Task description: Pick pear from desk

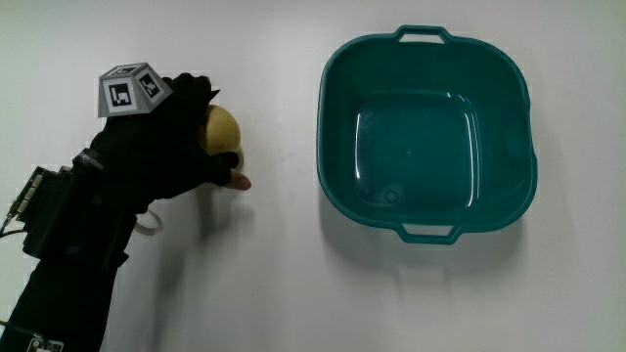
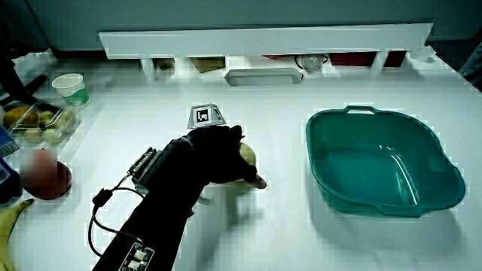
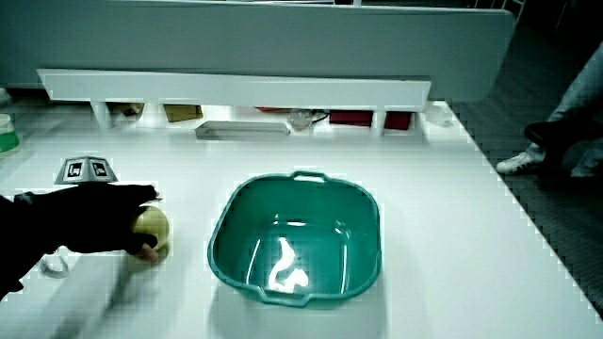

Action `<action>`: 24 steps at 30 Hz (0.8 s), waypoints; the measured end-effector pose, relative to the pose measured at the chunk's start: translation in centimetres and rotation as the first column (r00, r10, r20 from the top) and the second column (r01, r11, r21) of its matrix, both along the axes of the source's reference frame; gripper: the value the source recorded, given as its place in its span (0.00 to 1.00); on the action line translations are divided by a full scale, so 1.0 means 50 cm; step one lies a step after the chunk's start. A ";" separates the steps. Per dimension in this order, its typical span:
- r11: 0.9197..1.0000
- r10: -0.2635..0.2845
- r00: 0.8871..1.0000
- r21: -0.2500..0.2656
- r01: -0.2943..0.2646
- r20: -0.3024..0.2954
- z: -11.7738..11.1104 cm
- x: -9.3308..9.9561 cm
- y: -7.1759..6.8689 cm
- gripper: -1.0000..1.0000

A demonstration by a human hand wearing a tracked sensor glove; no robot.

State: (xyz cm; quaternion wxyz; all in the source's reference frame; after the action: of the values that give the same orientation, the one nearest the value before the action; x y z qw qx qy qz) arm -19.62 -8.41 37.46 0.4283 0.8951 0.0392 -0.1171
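Observation:
A yellow pear (image 1: 221, 130) lies on the white table beside the teal tub (image 1: 337, 186), some way apart from it. The black-gloved hand (image 1: 186, 137) covers the pear, fingers curled around it, thumb tip showing under the fruit. The patterned cube (image 1: 128, 89) rides on the glove's back. In both side views the pear (image 2: 247, 156) (image 3: 154, 224) peeks out from under the hand (image 2: 215, 154) (image 3: 99, 221). Whether the pear is off the table surface I cannot tell.
The teal tub (image 2: 325, 181) (image 3: 221, 254) holds nothing. A low white partition (image 2: 263, 41) runs along the table's edge farthest from the person. In a side view, a fruit box (image 2: 34, 124), a cup (image 2: 70, 86), a banana (image 2: 11, 214) and a dark bowl (image 2: 49, 181) stand near the table's edge.

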 end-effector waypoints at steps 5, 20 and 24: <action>0.999 -0.018 1.000 -0.042 0.017 -0.001 0.031 0.005 -0.016 0.50; 0.992 -0.023 0.998 -0.120 0.029 0.050 0.096 0.012 -0.042 0.50; 0.991 -0.025 0.998 -0.130 0.031 0.050 0.101 0.016 -0.040 0.50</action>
State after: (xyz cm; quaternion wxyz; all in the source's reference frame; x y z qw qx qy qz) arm -18.84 -10.41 42.53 0.4852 0.8682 0.0086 -0.1039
